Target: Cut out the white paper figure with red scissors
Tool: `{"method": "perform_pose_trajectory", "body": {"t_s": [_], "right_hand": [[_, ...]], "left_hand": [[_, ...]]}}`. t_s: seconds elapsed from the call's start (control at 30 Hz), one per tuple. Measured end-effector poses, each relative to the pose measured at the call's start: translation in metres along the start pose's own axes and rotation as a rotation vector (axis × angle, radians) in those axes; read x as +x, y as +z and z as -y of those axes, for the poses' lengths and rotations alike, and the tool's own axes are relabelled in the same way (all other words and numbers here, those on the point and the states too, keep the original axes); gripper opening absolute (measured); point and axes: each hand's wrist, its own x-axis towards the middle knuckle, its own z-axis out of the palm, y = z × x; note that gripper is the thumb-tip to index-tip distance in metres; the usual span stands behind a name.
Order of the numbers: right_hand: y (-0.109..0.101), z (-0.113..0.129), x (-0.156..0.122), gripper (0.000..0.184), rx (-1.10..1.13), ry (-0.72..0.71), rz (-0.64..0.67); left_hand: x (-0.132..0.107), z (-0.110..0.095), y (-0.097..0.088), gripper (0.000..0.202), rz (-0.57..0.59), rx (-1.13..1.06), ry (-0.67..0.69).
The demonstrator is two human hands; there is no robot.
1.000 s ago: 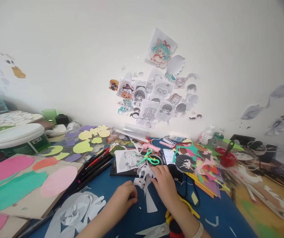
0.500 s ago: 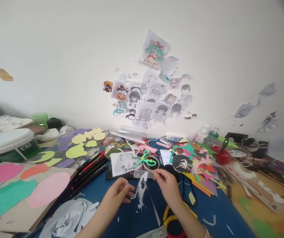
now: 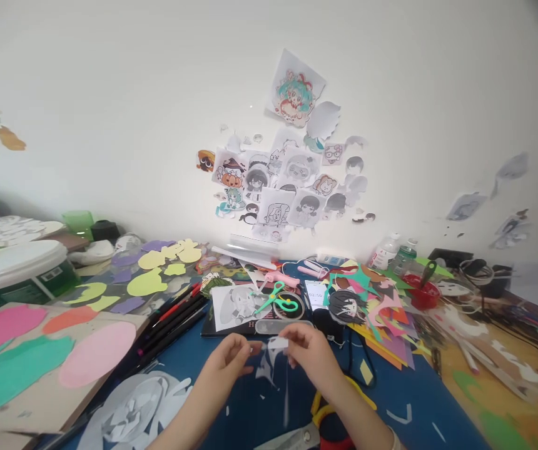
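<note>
My right hand [image 3: 309, 347] pinches a white paper scrap [image 3: 276, 345], from which ragged dark-and-white bits and a thin strip hang over the blue desk. Just left of that scrap is my left hand [image 3: 229, 362], its fingers curled with thumb and index close together; what lies between them, if anything, is too small to make out. Beyond my hands, green-handled scissors [image 3: 281, 300] rest partly on a printed character drawing [image 3: 238, 306] and a roll of tape [image 3: 289, 306]. Large scissors [image 3: 304, 434] with yellow and red handles lie below my right forearm, partly hidden by it.
Paper offcuts [image 3: 128, 403] sit in a pale heap at front left. Black and red pens [image 3: 175, 325] lie behind them. A lidded tub [image 3: 15, 269] and cardboard with coloured shapes [image 3: 100, 359] occupy the left. Coloured paper scraps [image 3: 386, 312] and a phone [image 3: 316, 294] are at right.
My right hand has moved down and slightly left, lifting the white paper scrap from the desk. My left hand has come a little closer to it, fingers drawn in.
</note>
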Motion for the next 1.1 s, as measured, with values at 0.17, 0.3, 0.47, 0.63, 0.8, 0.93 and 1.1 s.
{"method": "perform_pose_trajectory", "body": {"t_s": [0.17,0.3,0.47,0.63,0.8,0.93,1.1], "right_hand": [[-0.001,0.006,-0.001,0.036,0.167,0.008,-0.18],[0.006,0.009,-0.006,0.042,0.202,0.05,-0.301],[0.008,0.009,-0.007,0.039,0.145,0.021,-0.366],[0.01,0.012,-0.009,0.029,0.067,-0.003,-0.391],[0.013,0.012,-0.012,0.019,-0.135,-0.058,-0.421],[0.017,0.013,-0.018,0.014,-0.237,-0.213,-0.398],[0.036,0.02,-0.033,0.023,-0.5,-0.871,-0.191]], "left_hand": [[-0.007,-0.009,0.0,0.037,-0.007,-0.247,-0.122],[-0.011,-0.011,0.005,0.031,0.076,-0.435,-0.252],[-0.015,-0.013,0.009,0.02,0.132,-0.519,-0.332],[-0.02,-0.018,0.013,0.019,0.11,-0.518,-0.373],[-0.024,-0.016,0.019,0.019,0.112,-0.538,-0.381],[-0.022,-0.009,0.022,0.016,0.086,-0.563,-0.405],[-0.02,-0.005,0.019,0.004,-0.031,-0.55,-0.323]]}}
